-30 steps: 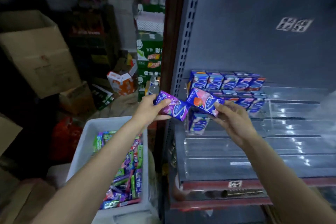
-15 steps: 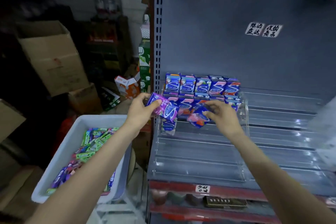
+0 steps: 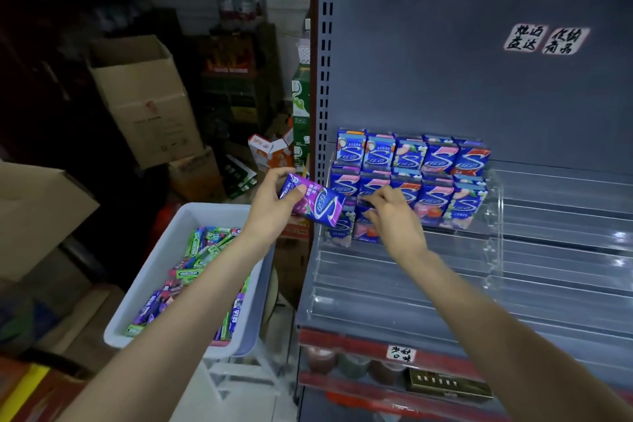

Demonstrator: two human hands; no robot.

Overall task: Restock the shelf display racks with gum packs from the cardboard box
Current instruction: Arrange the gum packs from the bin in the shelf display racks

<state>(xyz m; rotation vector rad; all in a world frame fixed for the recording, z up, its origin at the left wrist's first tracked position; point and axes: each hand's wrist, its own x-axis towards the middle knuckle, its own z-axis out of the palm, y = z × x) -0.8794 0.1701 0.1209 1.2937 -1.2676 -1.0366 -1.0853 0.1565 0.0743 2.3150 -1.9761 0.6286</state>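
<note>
**Third tier being filled, one pack seated and one waiting**

The step in hand looks like the seating of a gum pack in the clear tiered rack (image 3: 493,243) on the shelf (image 3: 565,284). The top two tiers at the rack's left end each carry a row of five blue packs (image 3: 409,156), standing upright and touching side by side. Below them the third tier has only two packs so far – the right hand (image 3: 394,219) is at the second of these, a pink-fronted pack (image 3: 364,231), with its fingers bent down over the pack's top edge. Whether it is pinching the pack or merely pressing it into place, I cannot tell; the palm hides the contact.

The left hand (image 3: 270,207) waits just left of the rack, level with the second tier. It grips a purple gum pack (image 3: 317,205) by its left end, thumb on the printed face and fingers curled behind, the pack tilted down to the right so that its free end overlaps the rack's corner in this view.

The supply – loose green, purple and blue packs – lies in a white tub (image 3: 161,267) below the left forearm; two cardboard boxes (image 3: 144,96) stand further back.

The next move, as I judge it, calls for the right hand to come off the seated pack and for the purple one to be turned upright and slotted just right of it. The tier is shallow and the packs stand narrow, so a careless nudge may topple the neighbours.
</note>
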